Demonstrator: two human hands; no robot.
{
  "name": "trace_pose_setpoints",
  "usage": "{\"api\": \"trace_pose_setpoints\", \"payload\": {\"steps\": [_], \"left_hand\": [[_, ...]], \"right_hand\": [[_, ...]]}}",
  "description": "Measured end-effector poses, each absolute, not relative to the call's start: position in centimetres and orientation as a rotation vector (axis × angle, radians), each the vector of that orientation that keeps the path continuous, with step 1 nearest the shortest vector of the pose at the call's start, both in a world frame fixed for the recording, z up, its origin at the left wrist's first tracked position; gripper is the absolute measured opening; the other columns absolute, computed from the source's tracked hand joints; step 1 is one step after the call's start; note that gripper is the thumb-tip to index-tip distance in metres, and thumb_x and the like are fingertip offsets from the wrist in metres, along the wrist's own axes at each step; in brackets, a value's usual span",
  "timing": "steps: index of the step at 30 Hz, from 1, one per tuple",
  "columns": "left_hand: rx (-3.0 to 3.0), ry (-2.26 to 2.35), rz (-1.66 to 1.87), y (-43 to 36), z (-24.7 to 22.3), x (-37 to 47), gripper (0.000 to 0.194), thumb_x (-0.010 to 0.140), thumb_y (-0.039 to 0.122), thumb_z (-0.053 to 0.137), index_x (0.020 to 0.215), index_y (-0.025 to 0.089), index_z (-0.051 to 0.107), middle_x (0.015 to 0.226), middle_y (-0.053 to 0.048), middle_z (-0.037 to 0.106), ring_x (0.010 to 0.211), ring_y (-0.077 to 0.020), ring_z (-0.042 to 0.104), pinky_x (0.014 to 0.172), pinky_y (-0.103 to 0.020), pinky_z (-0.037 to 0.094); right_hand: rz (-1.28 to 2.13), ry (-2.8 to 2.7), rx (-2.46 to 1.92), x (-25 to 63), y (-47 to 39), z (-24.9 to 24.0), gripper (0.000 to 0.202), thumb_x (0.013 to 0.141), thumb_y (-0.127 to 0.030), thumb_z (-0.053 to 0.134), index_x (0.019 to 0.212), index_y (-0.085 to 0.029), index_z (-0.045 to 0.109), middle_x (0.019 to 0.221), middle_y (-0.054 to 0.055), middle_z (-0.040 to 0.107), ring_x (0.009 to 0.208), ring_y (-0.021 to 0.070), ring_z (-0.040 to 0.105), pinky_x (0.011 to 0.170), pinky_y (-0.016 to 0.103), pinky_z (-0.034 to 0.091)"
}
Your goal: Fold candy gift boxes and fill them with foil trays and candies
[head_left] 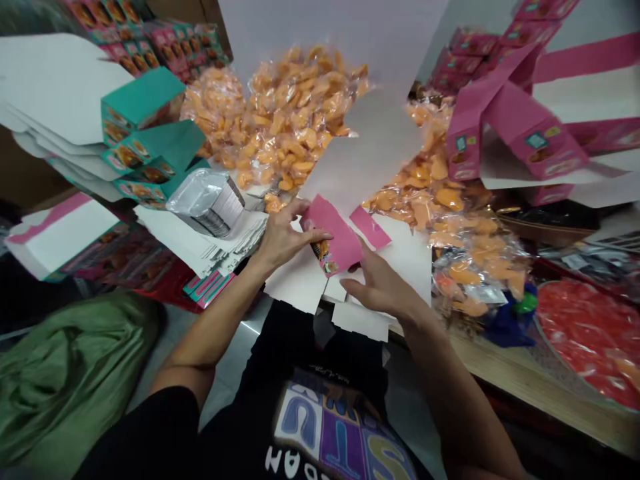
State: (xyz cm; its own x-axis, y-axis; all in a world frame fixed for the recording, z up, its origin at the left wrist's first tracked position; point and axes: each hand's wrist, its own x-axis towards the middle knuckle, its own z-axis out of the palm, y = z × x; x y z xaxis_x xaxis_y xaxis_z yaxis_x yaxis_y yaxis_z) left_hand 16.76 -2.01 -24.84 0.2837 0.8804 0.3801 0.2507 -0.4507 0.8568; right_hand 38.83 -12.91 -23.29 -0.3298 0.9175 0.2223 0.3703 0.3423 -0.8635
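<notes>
Between my two hands is a pink carton [340, 247] with a printed picture on its lower left side and a separate-looking pink flap [370, 227] at its upper right. My left hand [286, 235] grips the carton's upper left edge, thumb stretched over its top. At the carton's right side is my right hand [377, 280], its thumb apart from the forefinger; some fingertips are hidden behind the carton. White card sheets [410, 263] lie under and around it. A large white sheet [345, 167] rises just behind.
Wrapped orange pieces [295, 113] are heaped behind. Foil trays [207, 200] and teal cartons [143, 100] stand left. Folded pink cartons [540, 133] are stacked right, above a basket of red packets [590, 333]. A green cloth bag [75, 373] lies lower left.
</notes>
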Motion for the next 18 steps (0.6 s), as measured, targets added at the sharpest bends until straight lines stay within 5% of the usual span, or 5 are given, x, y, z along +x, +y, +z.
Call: {"api": "trace_pose_setpoints", "payload": {"steps": [6, 12, 15, 18], "left_hand": [[1.489, 1.004, 1.307, -3.8, -26.9, 18.1, 0.092, 0.073, 0.052, 0.103, 0.145, 0.027, 0.051, 0.113, -0.004, 0.074, 0.106, -0.021, 0.074, 0.096, -0.033, 0.059], [1.051, 1.134, 1.14, -2.9, -28.7, 18.3, 0.053, 0.078, 0.041, 0.095, 0.109, 0.022, 0.057, 0.095, -0.002, 0.067, 0.085, -0.0176, 0.068, 0.077, -0.029, 0.056], [0.901, 1.285, 1.125, -1.4, -29.8, 17.4, 0.04, 0.073, 0.018, 0.083, 0.1, 0.023, 0.053, 0.082, 0.002, 0.06, 0.07, -0.0145, 0.061, 0.065, -0.027, 0.05], [0.992, 1.36, 1.077, -1.0, -30.3, 16.8, 0.031, 0.069, 0.009, 0.073, 0.08, 0.024, 0.048, 0.066, 0.006, 0.045, 0.059, -0.0126, 0.048, 0.059, -0.026, 0.042]], "right_hand": [[1.235, -1.543, -1.072, 36.9, -11.0, -25.3, 0.077, 0.1, -0.047, 0.07, 0.171, -0.029, 0.046, 0.16, 0.013, 0.063, 0.149, 0.0319, 0.06, 0.12, 0.052, 0.056], [1.184, -1.739, -1.108, 35.4, -11.7, -26.2, 0.077, 0.097, -0.047, 0.073, 0.168, -0.027, 0.05, 0.147, 0.016, 0.069, 0.124, 0.0329, 0.071, 0.097, 0.048, 0.066], [0.702, -1.655, -1.422, 38.3, -11.9, -25.4, 0.062, 0.097, -0.045, 0.068, 0.156, -0.024, 0.063, 0.142, 0.019, 0.068, 0.113, 0.0339, 0.071, 0.086, 0.049, 0.066], [0.414, -1.44, -1.688, 42.5, -11.0, -25.9, 0.073, 0.093, -0.05, 0.067, 0.161, -0.024, 0.057, 0.134, 0.019, 0.067, 0.109, 0.0357, 0.07, 0.082, 0.053, 0.065]]}}
